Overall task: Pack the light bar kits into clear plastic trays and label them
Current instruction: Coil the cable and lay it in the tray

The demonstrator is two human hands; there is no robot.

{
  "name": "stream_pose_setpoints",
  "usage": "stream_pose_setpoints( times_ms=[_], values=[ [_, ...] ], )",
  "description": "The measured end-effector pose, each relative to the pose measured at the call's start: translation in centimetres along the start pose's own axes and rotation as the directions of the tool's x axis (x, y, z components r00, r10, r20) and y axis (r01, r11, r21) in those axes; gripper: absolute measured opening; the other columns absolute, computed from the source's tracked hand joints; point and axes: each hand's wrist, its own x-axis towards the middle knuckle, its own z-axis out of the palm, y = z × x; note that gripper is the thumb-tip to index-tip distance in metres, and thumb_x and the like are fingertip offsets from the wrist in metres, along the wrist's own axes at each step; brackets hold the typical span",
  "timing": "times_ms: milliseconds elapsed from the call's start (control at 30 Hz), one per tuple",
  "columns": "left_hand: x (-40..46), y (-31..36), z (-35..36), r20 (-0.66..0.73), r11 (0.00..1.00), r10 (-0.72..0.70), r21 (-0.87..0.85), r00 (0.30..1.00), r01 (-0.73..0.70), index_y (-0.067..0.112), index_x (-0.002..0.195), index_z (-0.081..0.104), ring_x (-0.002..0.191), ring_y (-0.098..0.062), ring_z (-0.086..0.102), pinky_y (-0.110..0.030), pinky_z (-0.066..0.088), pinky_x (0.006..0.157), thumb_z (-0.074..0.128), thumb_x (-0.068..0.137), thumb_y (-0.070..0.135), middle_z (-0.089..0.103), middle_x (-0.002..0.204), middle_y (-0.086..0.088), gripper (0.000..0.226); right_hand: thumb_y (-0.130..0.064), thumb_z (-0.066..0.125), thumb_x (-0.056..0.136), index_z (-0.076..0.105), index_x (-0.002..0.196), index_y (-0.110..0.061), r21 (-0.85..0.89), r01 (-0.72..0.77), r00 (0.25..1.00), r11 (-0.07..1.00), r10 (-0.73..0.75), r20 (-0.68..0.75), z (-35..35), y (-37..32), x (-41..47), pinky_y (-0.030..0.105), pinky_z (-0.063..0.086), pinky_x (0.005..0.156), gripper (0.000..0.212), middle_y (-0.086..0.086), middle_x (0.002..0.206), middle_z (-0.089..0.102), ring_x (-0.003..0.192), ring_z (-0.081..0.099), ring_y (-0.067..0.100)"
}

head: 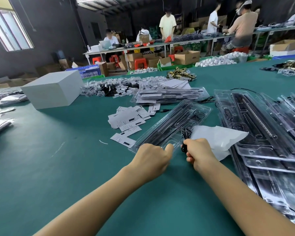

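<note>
A clear plastic tray (173, 121) holding black light bars lies slanted on the green table in front of me. My left hand (152, 158) grips its near edge, thumb on the rim. My right hand (198, 153) is closed around a coiled black cable (186, 135) just above the tray's near right corner. A white foam bag (218, 138) lies under and beside my right hand. Loose white label cards (128, 121) are scattered left of the tray.
Overlapping clear trays (262, 126) with light bars crowd the right side. A stack of packed trays (170, 96) sits farther back, behind it bagged parts (112, 86). A white box (53, 90) stands far left. People work at distant benches.
</note>
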Motion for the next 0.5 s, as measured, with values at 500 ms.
stream_pose_setpoints(
  times_ms=[500],
  values=[
    [-3.1,-1.9,3.4,-0.082,0.791,-0.218,-0.599,0.972,0.127,0.025,0.104,0.071,0.091,-0.011,0.06,-0.026,0.048,0.078,0.06,0.08,0.058,0.065,0.098,0.012,0.042,-0.003,0.049,0.088,0.046,0.088,-0.007,-0.019,-0.02,1.0,1.0,0.021,0.019,-0.1,-0.2,-0.3,0.02,0.025,0.04,0.004,0.011,0.075,0.041,0.053,0.033,0.016]
  ],
)
